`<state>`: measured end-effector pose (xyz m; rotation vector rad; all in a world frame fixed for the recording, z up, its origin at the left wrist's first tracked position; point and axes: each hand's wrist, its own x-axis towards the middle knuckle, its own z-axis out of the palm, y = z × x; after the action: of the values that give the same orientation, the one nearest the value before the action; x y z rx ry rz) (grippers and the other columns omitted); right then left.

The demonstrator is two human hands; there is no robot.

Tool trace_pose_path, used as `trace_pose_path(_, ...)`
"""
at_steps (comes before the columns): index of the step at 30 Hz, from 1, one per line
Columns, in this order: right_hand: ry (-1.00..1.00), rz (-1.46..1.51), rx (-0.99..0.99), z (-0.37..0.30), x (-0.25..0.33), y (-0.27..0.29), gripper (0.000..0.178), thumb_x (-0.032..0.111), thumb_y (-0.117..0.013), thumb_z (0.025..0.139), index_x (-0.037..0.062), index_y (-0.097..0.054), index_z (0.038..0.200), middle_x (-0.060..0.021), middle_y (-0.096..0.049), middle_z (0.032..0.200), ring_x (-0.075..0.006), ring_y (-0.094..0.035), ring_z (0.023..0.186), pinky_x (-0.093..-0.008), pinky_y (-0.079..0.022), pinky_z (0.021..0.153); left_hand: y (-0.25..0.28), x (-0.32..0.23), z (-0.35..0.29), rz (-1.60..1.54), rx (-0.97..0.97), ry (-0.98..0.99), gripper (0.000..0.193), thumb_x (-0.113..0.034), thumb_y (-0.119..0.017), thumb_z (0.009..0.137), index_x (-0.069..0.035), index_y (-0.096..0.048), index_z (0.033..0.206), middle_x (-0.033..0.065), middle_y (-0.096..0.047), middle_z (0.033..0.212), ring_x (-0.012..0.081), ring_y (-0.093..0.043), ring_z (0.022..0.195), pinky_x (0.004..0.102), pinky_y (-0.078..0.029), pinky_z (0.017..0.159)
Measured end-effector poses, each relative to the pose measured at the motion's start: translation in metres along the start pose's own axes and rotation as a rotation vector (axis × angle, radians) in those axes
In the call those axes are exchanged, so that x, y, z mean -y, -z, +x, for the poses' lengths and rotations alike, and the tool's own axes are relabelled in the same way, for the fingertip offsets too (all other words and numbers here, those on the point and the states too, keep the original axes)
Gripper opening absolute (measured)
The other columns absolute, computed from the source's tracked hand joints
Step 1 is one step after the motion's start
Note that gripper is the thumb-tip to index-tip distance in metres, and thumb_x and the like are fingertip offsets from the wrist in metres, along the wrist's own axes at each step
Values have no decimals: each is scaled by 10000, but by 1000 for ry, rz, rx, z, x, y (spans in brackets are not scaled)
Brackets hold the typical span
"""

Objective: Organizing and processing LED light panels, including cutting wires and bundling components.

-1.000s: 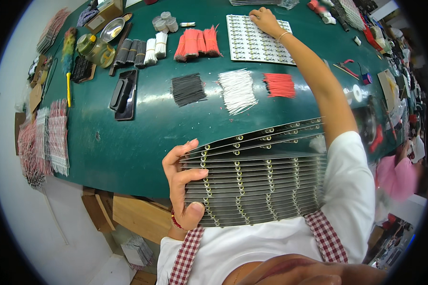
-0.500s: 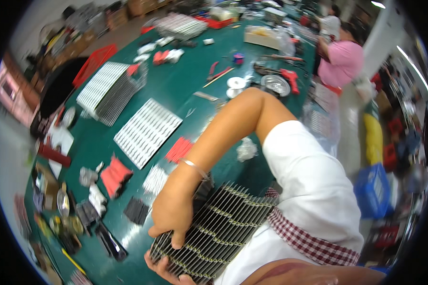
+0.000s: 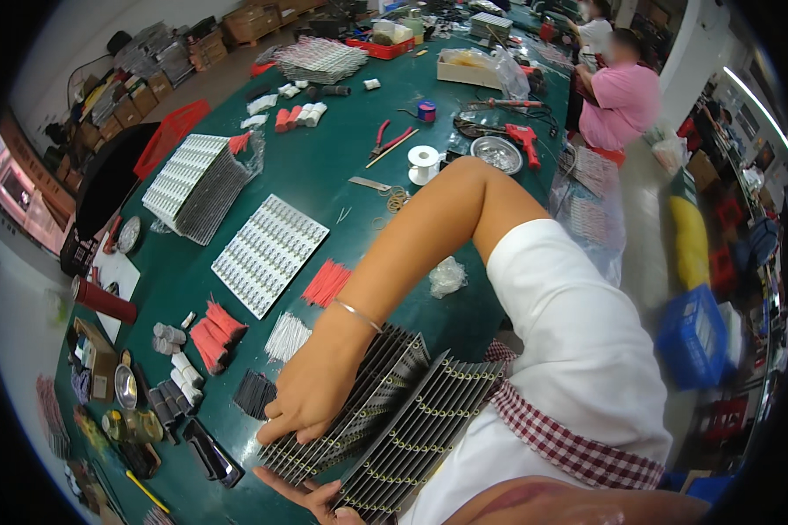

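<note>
A thick stack of thin dark panels, stood on edge with rows of small yellowish rings along it, is split into two bundles. My right hand [image 3: 311,398] reaches across and grips the farther bundle [image 3: 383,389] at its left end, fingers bent over the edges. Low in the view, my left hand [image 3: 311,499] has its fingers and thumb round the lower left corner of the nearer bundle [image 3: 429,429], which leans against my apron. Beyond my right hand lie bundles of black wires [image 3: 256,394], white wires [image 3: 287,338] and red wires [image 3: 327,282].
A flat white panel [image 3: 270,254] lies on the green table [image 3: 315,166], near a tall panel stack [image 3: 197,188]. Pliers [image 3: 391,143], a wire spool [image 3: 424,164] and a red glue gun [image 3: 524,144] are farther off. A person in pink [image 3: 620,105] is at the table's far right.
The panels, one fanned stack before, now show a gap between two bundles. My right hand has shifted slightly toward the lower left with the farther bundle, and the left fingers are more spread.
</note>
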<state>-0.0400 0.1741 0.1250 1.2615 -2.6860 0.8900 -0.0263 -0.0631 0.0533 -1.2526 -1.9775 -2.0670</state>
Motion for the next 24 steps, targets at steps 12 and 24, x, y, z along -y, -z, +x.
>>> trace_pose_path(12, -216, 125, 214, 15, 11, -1, 529, 345, -501, 894, 23, -350, 1287, -219, -588, 904, -424, -598, 729, -480, -490, 632, 7, -2, -9, -20, -119, 96, 507, -466, -447, 876, 18, -600, 875, 315, -380, 1326, 456, -249, 1342, 532, -174, 1098)
trace_pose_path(24, -256, -50, 281, 1, 3, -22, 587, 405, -430, 947, -26, -327, 1332, -195, -564, 872, -357, -609, 685, -425, -507, 584, 7, 18, -12, 109, -78, -2, 447, -376, -402, 933, -94, -717, 785, 64, -674, 984, 377, -319, 1337, 531, -32, 1136)
